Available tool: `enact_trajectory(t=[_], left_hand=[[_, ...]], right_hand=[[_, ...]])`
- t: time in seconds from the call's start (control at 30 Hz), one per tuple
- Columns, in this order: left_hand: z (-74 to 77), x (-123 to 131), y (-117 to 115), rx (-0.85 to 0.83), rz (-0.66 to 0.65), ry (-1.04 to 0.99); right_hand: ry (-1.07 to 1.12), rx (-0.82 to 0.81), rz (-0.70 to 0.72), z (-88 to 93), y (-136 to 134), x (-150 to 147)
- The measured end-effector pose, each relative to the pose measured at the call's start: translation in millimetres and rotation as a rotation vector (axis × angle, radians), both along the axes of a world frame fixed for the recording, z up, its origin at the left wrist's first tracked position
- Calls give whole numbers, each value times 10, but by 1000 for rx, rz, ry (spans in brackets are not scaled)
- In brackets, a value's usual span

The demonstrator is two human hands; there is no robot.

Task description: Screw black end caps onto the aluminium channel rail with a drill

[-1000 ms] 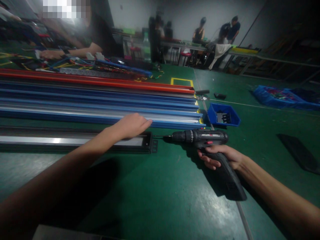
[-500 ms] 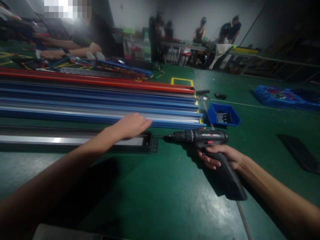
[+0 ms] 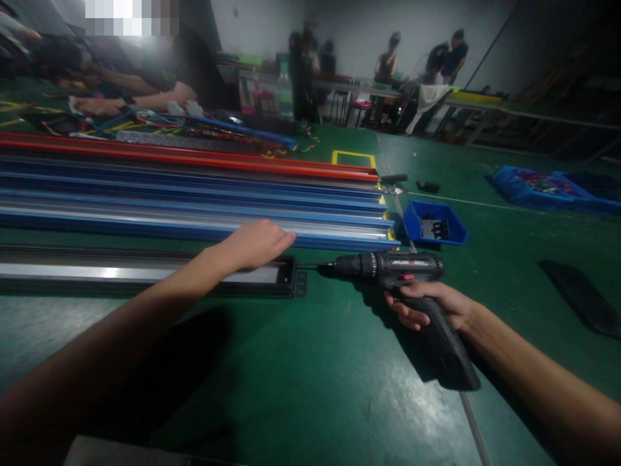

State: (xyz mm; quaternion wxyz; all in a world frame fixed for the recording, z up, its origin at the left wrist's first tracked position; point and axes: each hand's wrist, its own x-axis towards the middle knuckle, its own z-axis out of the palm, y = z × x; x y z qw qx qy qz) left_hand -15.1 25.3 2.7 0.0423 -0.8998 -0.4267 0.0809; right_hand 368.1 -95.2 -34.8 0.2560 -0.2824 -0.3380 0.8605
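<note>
Power drill (image 3: 412,263) is grasped by the right hand (image 3: 444,301), bit (image 3: 330,264) at the end of the dark rail (image 3: 116,273), likely fastening. The left hand (image 3: 255,243) lies over it, grip unclear; next seemingly needs steady alignment.

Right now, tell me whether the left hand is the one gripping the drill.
No, the right hand grips the drill by its handle, while the left hand is at the black rail.

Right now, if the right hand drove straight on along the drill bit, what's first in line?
The end cap of the black channel, met by the bit of the drill in the right hand. It looks touching or nearly so; depth leaves contact unclear.
</note>
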Motion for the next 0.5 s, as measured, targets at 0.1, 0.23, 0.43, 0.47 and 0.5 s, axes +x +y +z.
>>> enact_trajectory(t=[0.1,0.23,0.43,0.47,0.5], left_hand=[[0,3,2,-9,-5,-32],[3,4,5,-18,-2,-40],[3,0,9,-17,0,-21],[3,0,9,-11,0,-11],[5,0,7,-7,0,-3]], right_hand=[[-15,-14,-1,-9,2,17],[-28,-13,-14,-13,0,25],[-16,-12,-10,-8,-2,20],[-14,-13,-9,-8,-1,20],[-14,-14,-8,-9,0,19]])
